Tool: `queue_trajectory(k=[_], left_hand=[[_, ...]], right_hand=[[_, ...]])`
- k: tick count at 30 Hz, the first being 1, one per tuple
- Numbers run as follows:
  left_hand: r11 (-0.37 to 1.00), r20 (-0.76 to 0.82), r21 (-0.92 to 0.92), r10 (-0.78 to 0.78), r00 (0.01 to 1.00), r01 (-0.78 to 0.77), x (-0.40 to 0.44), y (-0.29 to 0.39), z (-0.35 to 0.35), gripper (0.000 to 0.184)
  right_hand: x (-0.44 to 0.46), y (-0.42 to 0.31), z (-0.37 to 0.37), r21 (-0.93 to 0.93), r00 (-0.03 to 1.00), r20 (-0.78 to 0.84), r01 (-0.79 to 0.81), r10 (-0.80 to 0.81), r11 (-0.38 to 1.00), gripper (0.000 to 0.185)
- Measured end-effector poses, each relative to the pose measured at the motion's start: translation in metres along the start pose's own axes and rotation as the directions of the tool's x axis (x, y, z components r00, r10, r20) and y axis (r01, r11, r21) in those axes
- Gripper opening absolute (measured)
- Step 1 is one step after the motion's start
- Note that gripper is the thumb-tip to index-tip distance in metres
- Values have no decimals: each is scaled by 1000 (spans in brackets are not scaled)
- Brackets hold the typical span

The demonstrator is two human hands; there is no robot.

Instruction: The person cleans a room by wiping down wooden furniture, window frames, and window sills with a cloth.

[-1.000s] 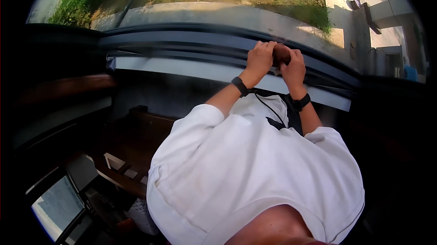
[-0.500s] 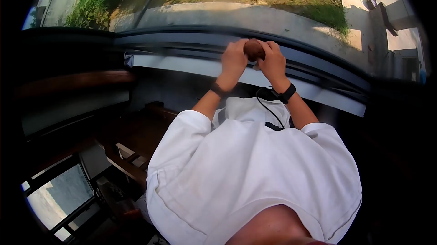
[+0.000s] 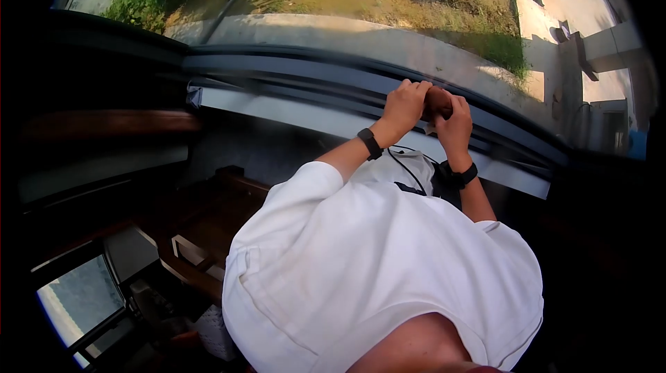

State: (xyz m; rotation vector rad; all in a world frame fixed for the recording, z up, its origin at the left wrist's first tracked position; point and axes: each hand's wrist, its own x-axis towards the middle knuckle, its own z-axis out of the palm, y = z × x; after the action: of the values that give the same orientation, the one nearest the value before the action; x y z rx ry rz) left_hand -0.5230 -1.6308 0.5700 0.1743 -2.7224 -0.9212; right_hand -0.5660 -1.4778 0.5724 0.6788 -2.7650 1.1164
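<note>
A small, rounded reddish-brown object [image 3: 437, 100] is held between my two hands above the window sill; its kind I cannot make out. My left hand [image 3: 405, 107] closes on its left side, with the fingers curled over. From the right, my right hand [image 3: 456, 127] grips it with bent fingers. Parts of the object are hidden by the fingers. Directly below and behind the hands run the dark rails of the window frame [image 3: 291, 71]. Each wrist wears a black band, and a thin black cable [image 3: 409, 170] hangs in front of the white shirt.
A pale sill ledge [image 3: 277, 109] runs along the window. Beyond it lie a concrete strip [image 3: 312, 30], soil and grass. Wooden furniture [image 3: 187, 269] stands at lower left in a dark room, near a patterned white box-like thing [image 3: 216, 333].
Both hands have shifted to the right along the window with the brown object, which appears turned to another angle. The camera view has tilted slightly too.
</note>
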Motion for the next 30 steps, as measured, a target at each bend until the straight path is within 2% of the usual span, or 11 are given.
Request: queue_trajectory(k=[3,13,20,22,24,26,28,30], left_hand=[[999,-8,-19,28,1000,-28,-5,-49,-38,41],[994,-71,-30,-109,992,107,-43,-208,-197,41],[984,-116,5,-175,978,177,-63,-279,-254,40],[994,-151,-43,-108,983,103,-68,-291,-265,41],[996,-226,-85,-24,974,5,-69,-301,-277,42],[989,-353,-99,66,933,-107,-61,-287,-307,49],[973,-488,-81,152,860,-218,-53,-262,-338,54],[938,-594,-83,226,772,-338,-37,-235,-361,57]], right_hand=[[3,-42,42,10,1000,-21,7,-7,1000,47],[23,-205,197,41,991,34,124,-126,991,50],[34,-275,256,75,979,81,182,-188,980,51],[35,-286,260,111,974,121,177,-190,978,53],[42,-293,259,283,960,137,198,-243,939,63],[52,-321,238,339,930,7,342,-366,876,68],[65,-353,212,277,874,-161,486,-459,829,73],[79,-382,183,185,774,-338,612,-535,769,74]])
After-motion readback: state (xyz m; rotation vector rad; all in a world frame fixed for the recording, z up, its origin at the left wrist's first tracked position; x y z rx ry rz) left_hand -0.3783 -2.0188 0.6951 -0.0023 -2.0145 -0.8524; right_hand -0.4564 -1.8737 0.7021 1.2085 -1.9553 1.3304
